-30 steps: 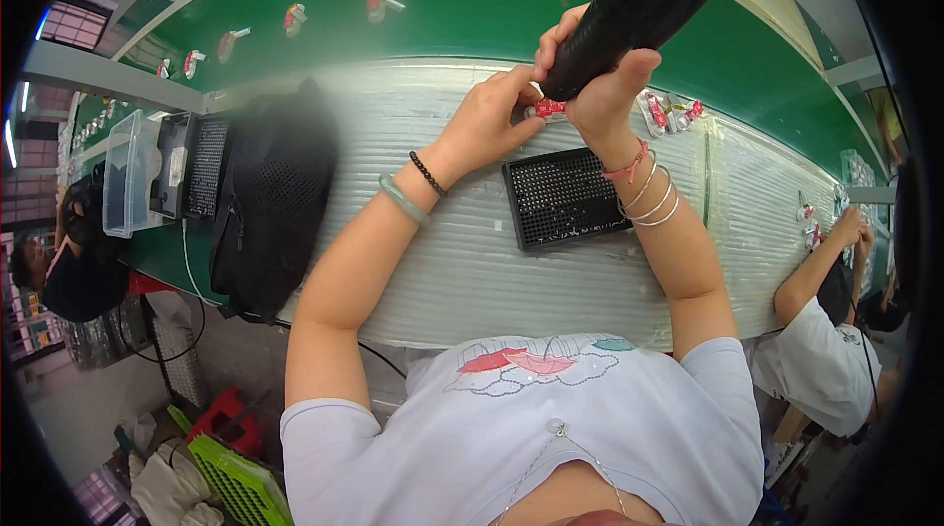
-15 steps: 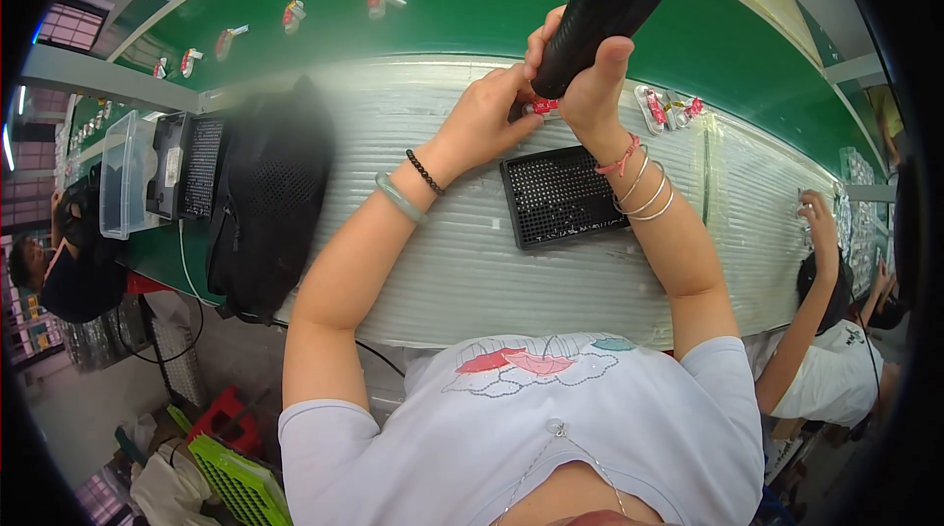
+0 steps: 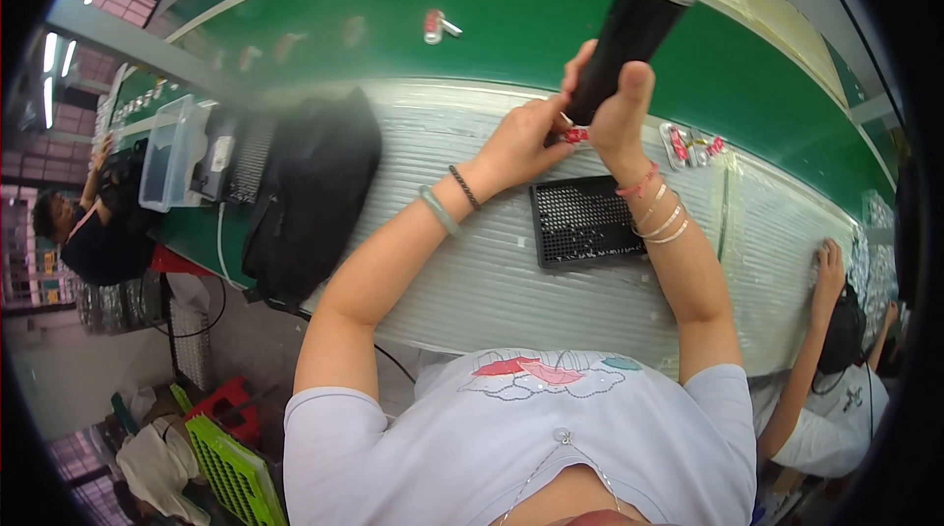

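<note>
In my right hand (image 3: 618, 128) is a black electric screwdriver (image 3: 634, 29), held upright and tilted with its cord end up and its lower end over a small red-and-silver part (image 3: 576, 136). My left hand (image 3: 526, 145) pinches that part on the ribbed mat; the fingers and tool partly hide it. Below my right wrist sits a black perforated tray (image 3: 540, 231) dotted with small shiny pieces. Beside my right hand lie more red-and-silver parts (image 3: 678, 146).
A green work surface (image 3: 511, 15) runs behind the ribbed mat (image 3: 442, 280), with another red-and-silver part (image 3: 434, 28) on it. To the left are a black bag (image 3: 315, 192) and a clear plastic bin (image 3: 169, 157). Other people (image 3: 836, 388) sit at the far right and left.
The whole view has shifted, so things appear farther right and lower. Both hands keep their hold, and the screwdriver stays over the same part.
</note>
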A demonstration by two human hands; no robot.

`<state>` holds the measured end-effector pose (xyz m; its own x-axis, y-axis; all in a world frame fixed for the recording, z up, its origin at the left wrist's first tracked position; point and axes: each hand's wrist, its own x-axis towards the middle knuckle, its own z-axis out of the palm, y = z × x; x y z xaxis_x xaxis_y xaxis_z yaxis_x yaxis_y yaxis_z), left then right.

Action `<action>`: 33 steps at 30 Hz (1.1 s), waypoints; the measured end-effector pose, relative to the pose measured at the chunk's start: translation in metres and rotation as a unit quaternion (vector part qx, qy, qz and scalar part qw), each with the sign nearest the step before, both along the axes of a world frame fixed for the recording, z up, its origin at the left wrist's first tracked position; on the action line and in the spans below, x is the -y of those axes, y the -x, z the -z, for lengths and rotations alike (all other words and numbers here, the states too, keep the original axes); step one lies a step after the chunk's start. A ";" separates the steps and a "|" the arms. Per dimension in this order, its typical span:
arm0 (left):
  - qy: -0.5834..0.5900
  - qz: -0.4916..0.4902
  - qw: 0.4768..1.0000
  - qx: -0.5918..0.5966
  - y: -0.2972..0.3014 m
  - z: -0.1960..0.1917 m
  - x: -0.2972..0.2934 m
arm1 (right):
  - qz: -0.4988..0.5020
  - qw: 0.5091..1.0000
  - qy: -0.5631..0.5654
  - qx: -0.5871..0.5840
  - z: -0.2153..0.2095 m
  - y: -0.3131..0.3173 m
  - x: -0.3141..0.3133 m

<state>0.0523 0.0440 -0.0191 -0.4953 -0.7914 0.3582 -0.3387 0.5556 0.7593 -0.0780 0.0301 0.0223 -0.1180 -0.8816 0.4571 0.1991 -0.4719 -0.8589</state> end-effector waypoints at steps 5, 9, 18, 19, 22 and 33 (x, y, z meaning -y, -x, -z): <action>0.087 0.022 0.994 0.058 0.028 -0.006 0.011 | -0.033 0.991 0.005 0.130 -0.073 0.032 -0.010; 0.117 0.112 0.986 0.036 0.062 -0.015 0.019 | -0.035 0.983 0.069 0.164 -0.093 0.066 -0.023; 0.124 -0.493 0.833 0.220 -0.076 0.007 0.119 | -0.041 0.978 0.085 0.186 -0.103 0.074 -0.031; 0.114 -0.469 0.850 0.211 -0.078 0.011 0.123 | -0.037 0.979 0.083 0.185 -0.101 0.071 -0.031; 0.148 -0.425 0.882 0.139 -0.086 0.019 0.124 | -0.077 0.984 0.039 0.158 -0.096 0.057 -0.031; 0.016 -0.006 1.000 -0.002 -0.004 -0.008 0.004 | -0.098 0.991 -0.091 0.019 -0.019 0.026 -0.068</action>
<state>0.0567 0.0400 -0.0113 -0.4842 -0.7853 0.3858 -0.3427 0.5759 0.7422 -0.1035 0.0978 0.0417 0.0498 -0.9569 0.2860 0.3047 -0.2582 -0.9168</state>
